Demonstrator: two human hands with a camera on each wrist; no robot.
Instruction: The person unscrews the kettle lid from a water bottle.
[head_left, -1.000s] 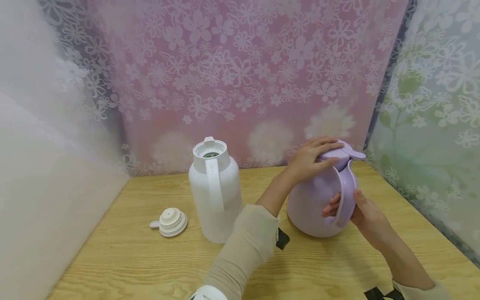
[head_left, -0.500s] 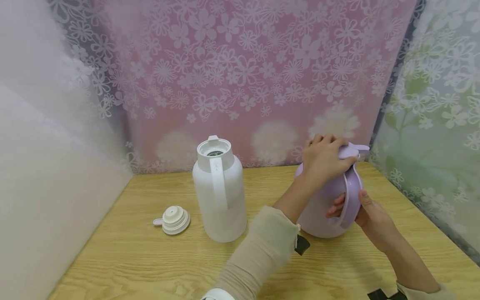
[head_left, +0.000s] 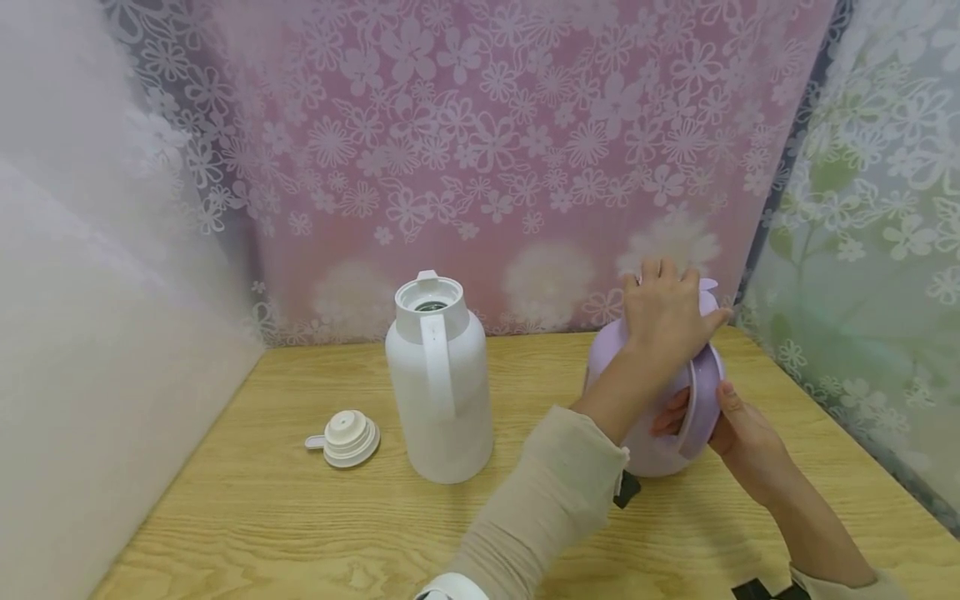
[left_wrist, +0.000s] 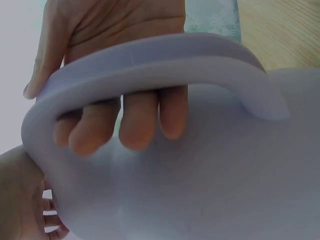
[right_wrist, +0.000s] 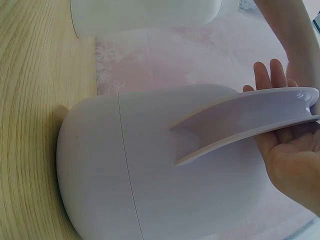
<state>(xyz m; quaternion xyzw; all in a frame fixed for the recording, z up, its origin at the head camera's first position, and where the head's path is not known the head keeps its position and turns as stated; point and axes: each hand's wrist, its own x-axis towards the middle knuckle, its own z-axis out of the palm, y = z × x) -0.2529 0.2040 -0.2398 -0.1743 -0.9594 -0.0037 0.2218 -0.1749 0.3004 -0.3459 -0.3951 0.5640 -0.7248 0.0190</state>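
Note:
A lilac thermos jug (head_left: 609,350) stands upright at the right of the table in the head view. My left hand (head_left: 663,312) grips its lilac lid (head_left: 707,300) from above, fingers bent over the far side and thumb out to the right. The hand hides most of the lid; its small tab shows behind. My right hand (head_left: 750,446) holds the jug's handle (head_left: 705,404). In the left wrist view, its fingers (left_wrist: 137,122) pass through the handle loop, with the thumb along the outside.
A white thermos jug (head_left: 442,400) stands left of the lilac one, its mouth uncovered. Farther left, a white stopper lid (head_left: 351,440) lies upside down on the wooden table (head_left: 300,525). Flower-patterned sheets (head_left: 480,167) close in the back and sides.
My left hand has turned on the lid, swinging the tab from the right toward the back, and its forearm has shifted right. The right hand keeps its hold on the handle.

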